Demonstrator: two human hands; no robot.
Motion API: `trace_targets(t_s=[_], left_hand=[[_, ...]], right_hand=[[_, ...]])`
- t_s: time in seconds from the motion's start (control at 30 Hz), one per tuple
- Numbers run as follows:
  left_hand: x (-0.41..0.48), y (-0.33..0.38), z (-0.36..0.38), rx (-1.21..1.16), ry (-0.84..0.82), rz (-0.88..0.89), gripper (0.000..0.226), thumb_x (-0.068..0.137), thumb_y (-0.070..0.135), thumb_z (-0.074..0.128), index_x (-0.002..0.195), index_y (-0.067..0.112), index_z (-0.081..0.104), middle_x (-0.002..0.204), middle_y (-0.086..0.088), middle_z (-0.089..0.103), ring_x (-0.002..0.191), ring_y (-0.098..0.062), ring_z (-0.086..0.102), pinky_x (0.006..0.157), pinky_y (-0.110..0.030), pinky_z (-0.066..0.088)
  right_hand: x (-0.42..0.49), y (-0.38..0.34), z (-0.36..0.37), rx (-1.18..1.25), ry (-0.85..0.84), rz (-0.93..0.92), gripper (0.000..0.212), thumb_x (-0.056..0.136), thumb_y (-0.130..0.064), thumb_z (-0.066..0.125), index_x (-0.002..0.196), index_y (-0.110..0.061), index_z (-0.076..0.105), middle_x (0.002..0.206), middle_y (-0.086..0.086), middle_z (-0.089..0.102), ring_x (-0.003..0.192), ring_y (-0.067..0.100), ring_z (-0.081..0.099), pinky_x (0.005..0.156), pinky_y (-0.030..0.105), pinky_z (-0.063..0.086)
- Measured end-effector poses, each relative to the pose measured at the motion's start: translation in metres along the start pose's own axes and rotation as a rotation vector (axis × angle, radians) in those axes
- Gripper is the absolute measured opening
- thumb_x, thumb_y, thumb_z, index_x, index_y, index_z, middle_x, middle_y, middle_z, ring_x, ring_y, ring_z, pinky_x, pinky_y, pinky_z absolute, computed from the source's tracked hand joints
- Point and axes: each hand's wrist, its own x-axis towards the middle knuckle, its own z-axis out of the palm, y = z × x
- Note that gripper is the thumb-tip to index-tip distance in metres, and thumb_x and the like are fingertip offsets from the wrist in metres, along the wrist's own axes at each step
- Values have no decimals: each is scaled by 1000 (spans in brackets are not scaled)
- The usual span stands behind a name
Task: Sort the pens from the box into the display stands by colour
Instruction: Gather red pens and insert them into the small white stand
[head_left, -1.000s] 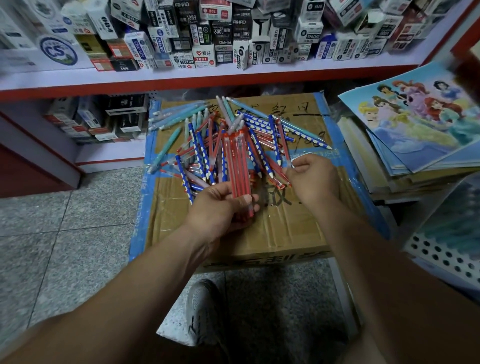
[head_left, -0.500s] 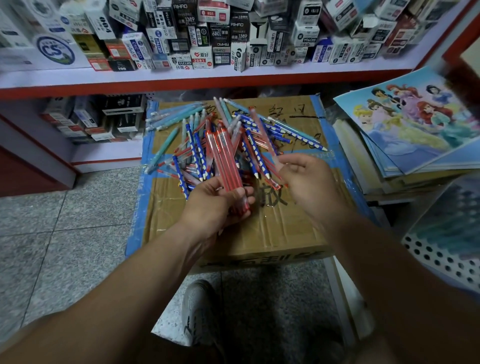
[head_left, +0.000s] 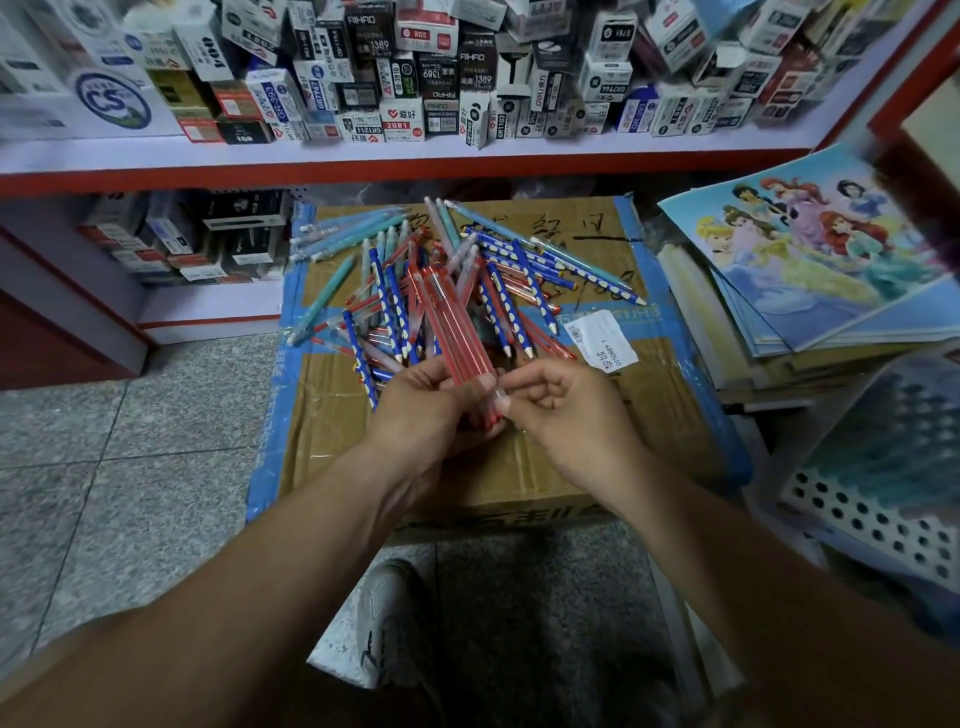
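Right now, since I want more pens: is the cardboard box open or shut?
Shut: tape holds the box flat, pens piled on top.

Grey speckled tile floor (head_left: 130, 467) laid throughout. Red-edged white shelf (head_left: 363, 161) crammed with small boxes (head_left: 415, 93). Picture books (head_left: 831, 260) stacked at right. Light dim.

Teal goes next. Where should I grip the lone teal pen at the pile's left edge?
Probably pinch the teal pen across its barrel near the lower end, coming from the left. It lies flat and slanted on the box, nothing against its left side, while the pile crowds its right.
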Motion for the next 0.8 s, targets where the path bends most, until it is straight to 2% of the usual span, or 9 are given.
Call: trace_targets(t_s=[0.13, 0.2, 0.3, 0.37, 0.47, 0.57, 0.67, 0.8], left_hand=[[1, 0, -4, 2, 18, -23, 12, 89, -4, 63, 99, 2, 68, 84, -8, 74, 71, -19, 68, 73, -39, 60], [2, 1, -5, 23, 13, -38, 15, 89, -4, 63, 103, 0, 68, 87, -11, 74, 72, -20, 68, 69, -36, 60], [3, 2, -5, 31, -1, -59, 21, 89, -5, 63, 110, -3, 66, 90, -12, 73, 72, -19, 70, 65, -33, 60], [2, 2, -4, 37, -13, -63, 22, 90, -5, 62, 112, -3, 65, 91, -11, 74, 74, -19, 71, 64, -32, 60], [3, 1, -4, 43, -22, -67, 21, 90, -7, 62, 110, -1, 65, 90, -10, 74, 75, -20, 70, 61, -31, 59], [4, 1, -6, 52, -24, -70, 23, 89, -7, 62, 111, -2, 65, 93, -11, 73, 75, -20, 70, 61, -30, 59], [5, 1, -9, 57, -24, -67, 26, 89, -5, 63, 115, -2, 65, 97, -13, 74, 78, -21, 71, 62, -31, 60], [6, 3, -8, 68, -30, -68, 26, 89, -5, 62, 115, -1, 65, 99, -14, 73, 84, -23, 70, 66, -33, 60]], right_hand=[[4, 3, 0, -21, -61, -12, 25, 81, -4, 79, 84, -27, 71, 85, -5, 75, 78, 6, 71, 74, 26, 57], [8, 0, -6, -72, -53, -21, 13, 84, -15, 78, 84, -27, 74, 83, -8, 74, 75, 2, 68, 71, 22, 56], [23, 3, -24, -264, 150, 21, 2, 89, -23, 73, 91, -23, 73, 79, -12, 69, 72, 1, 65, 64, 19, 51], [33, 12, -37, -404, 282, 81, 11, 90, -28, 71, 99, -22, 70, 82, -12, 66, 73, 3, 62, 63, 23, 45], [44, 24, -43, -569, 289, 145, 27, 90, -36, 70, 113, -20, 70, 96, -1, 70, 81, 12, 62, 66, 24, 43], [51, 33, -39, -725, 275, 111, 17, 88, -36, 69, 102, -26, 72, 96, 0, 71, 82, 16, 64, 68, 29, 53], [52, 36, -35, -701, 293, 122, 11, 85, -31, 74, 94, -27, 70, 95, -1, 70, 82, 17, 66, 68, 34, 57], [50, 33, -41, -534, 308, 162, 16, 82, -28, 80, 85, -26, 65, 85, -10, 68, 80, 10, 65, 64, 28, 54]])
